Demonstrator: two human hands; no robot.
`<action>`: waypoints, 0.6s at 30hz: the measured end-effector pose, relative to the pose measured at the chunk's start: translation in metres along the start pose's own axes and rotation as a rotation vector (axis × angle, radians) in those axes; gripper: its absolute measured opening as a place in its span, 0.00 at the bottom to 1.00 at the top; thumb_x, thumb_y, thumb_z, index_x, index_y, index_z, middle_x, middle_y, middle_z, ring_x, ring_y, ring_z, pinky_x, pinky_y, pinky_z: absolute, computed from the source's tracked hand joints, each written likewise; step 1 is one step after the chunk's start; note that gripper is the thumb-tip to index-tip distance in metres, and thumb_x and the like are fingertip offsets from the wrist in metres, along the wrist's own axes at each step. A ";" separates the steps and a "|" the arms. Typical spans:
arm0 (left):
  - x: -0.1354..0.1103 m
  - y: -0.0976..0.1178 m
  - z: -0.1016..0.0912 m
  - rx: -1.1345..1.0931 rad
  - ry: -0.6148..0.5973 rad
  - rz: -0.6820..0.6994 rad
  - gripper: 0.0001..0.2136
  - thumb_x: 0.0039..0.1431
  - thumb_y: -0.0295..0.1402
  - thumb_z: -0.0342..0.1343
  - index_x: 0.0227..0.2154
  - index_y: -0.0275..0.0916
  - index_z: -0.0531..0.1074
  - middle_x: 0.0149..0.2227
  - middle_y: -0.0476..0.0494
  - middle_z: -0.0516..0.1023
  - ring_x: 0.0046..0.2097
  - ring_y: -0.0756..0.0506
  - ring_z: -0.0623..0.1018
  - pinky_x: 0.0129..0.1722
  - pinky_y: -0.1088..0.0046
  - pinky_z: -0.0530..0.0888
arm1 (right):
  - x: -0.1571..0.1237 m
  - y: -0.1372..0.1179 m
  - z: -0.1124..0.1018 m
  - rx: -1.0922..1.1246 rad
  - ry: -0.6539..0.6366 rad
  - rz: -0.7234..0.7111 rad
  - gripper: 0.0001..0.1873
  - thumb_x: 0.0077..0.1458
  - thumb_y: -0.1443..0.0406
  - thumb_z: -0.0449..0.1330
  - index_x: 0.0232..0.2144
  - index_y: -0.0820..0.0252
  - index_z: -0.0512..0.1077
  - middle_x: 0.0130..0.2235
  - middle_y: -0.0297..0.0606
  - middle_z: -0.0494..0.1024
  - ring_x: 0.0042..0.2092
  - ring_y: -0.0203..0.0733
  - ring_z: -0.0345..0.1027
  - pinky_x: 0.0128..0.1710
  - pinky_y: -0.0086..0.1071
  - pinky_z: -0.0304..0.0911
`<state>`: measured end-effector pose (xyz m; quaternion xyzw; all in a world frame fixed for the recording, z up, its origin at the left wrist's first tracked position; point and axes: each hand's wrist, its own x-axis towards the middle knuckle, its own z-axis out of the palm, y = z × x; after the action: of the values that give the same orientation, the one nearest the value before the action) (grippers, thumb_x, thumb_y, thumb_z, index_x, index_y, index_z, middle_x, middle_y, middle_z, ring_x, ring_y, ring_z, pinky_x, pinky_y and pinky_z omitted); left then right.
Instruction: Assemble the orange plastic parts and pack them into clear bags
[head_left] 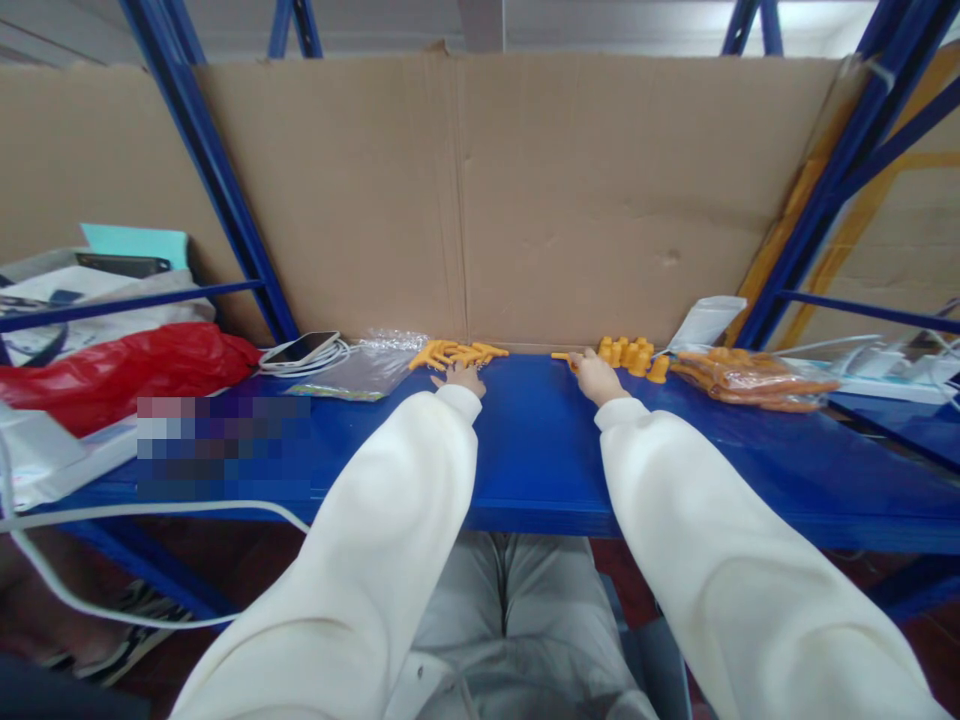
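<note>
Lit brightly and evenly from above, with soft sheen on the blue bench (pixel 540 450). Bent strongly at the edges; slightly soft around the orange pieces (pixel 457 353); pixelated patch (pixel 225 445) at left.

Orange pieces (pixel 456 353) too small; patch (pixel 223 447) blurred

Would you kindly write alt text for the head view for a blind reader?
Two white-sleeved arms reach across a blue shelf: the left hand touches a pile of orange sticks, the right hand holds one orange stick beside orange caps.
</note>
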<state>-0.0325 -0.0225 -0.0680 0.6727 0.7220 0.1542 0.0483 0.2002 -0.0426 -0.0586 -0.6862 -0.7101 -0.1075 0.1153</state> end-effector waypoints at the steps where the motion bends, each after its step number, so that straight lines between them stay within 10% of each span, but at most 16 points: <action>1: 0.002 -0.001 0.002 -0.006 0.018 0.004 0.26 0.62 0.31 0.52 0.64 0.48 0.64 0.72 0.40 0.54 0.72 0.31 0.52 0.67 0.34 0.51 | 0.000 0.001 0.001 -0.009 -0.019 -0.008 0.26 0.64 0.74 0.45 0.60 0.64 0.68 0.55 0.56 0.72 0.57 0.53 0.69 0.53 0.38 0.63; 18: 0.020 -0.014 0.010 -0.166 0.216 0.030 0.20 0.48 0.27 0.62 0.48 0.41 0.78 0.55 0.28 0.76 0.63 0.24 0.68 0.57 0.40 0.68 | 0.007 0.008 0.010 0.102 -0.027 -0.012 0.25 0.60 0.68 0.54 0.60 0.67 0.69 0.59 0.55 0.72 0.60 0.55 0.68 0.57 0.40 0.62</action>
<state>-0.0452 -0.0015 -0.0789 0.6568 0.6975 0.2858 0.0233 0.2081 -0.0323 -0.0660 -0.6766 -0.7202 -0.0625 0.1398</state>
